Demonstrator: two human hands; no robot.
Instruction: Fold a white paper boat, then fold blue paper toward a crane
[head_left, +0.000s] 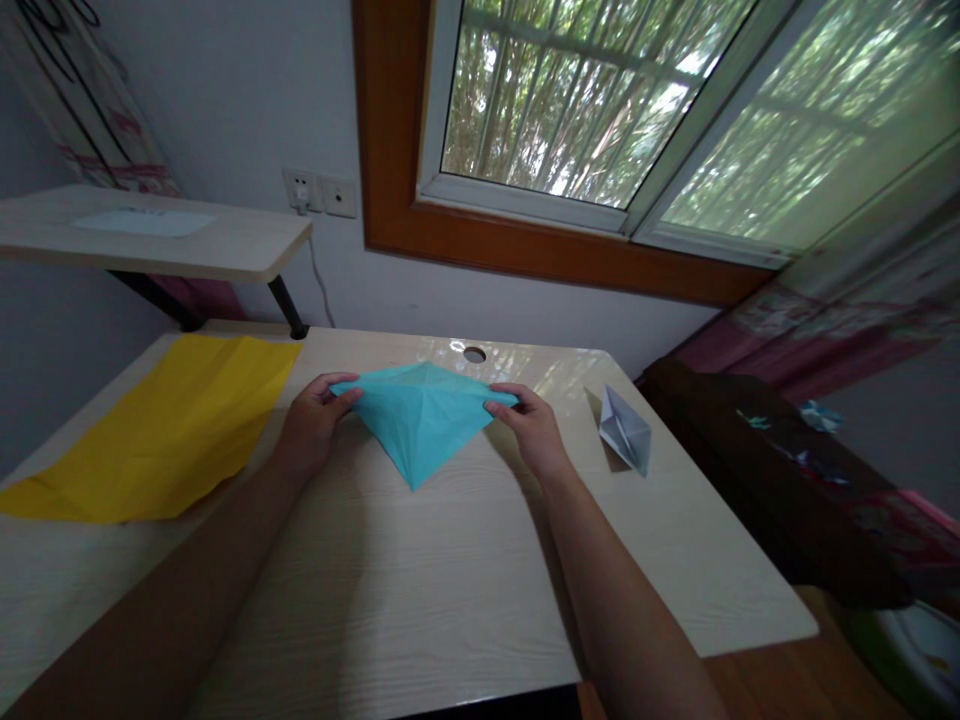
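A sheet of turquoise paper (420, 420) with creases is stretched between my two hands above the desk. Its lower corner points toward me, and a fold line runs down its middle. My left hand (313, 420) pinches the left corner between thumb and fingers. At the opposite corner, my right hand (531, 425) holds the paper in the same kind of pinch. The fingers behind the sheet are partly hidden.
Yellow paper (172, 430) lies on the left of the desk (450, 600). A folded white paper piece (625, 430) stands at the right. A raised shelf (247, 250) with a paper sheet sits at the back left. Behind the desk is a window (555, 120).
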